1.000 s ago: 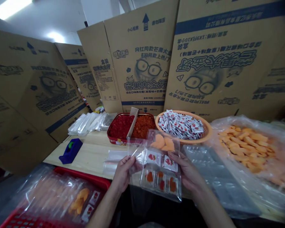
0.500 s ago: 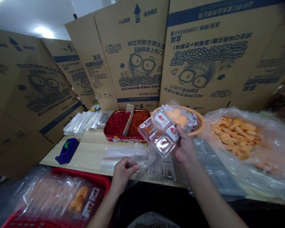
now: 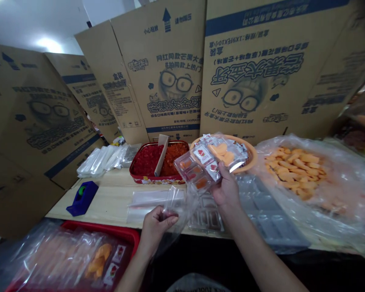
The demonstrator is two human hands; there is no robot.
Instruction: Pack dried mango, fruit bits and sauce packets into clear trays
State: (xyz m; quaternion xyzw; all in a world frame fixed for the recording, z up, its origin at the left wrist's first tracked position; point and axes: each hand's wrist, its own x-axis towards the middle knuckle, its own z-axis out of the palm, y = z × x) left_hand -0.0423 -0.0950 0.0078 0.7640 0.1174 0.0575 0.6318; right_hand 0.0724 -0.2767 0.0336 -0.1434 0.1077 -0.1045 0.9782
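Between the thumb and fingers of my left hand (image 3: 159, 223) is the edge of a clear plastic bag (image 3: 181, 207), low over the table's front edge. My right hand (image 3: 226, 186) grips a clear compartment tray (image 3: 194, 172) from its right side. Orange pieces, small printed packets and red and orange fillings show in the tray. It is tilted, and its lower left corner is close to the bag's mouth; whether they touch I cannot tell. Under the bag lie flat clear bags (image 3: 155, 202) and an empty clear tray (image 3: 207, 215).
Behind stand a red tin (image 3: 144, 178) of fillings and an orange basket (image 3: 251, 152) of packets. Orange pieces (image 3: 295, 166) lie in plastic at right, beside stacked trays (image 3: 264, 211). A blue tape dispenser (image 3: 83, 198) and a red basket (image 3: 135, 235) of filled bags are at left. Cardboard boxes (image 3: 170, 40) wall the back.
The held tray has moved slightly left and down, closer to the bag, and its tilt has changed. The bag is spread wider beside my left hand. The view has shifted a little.
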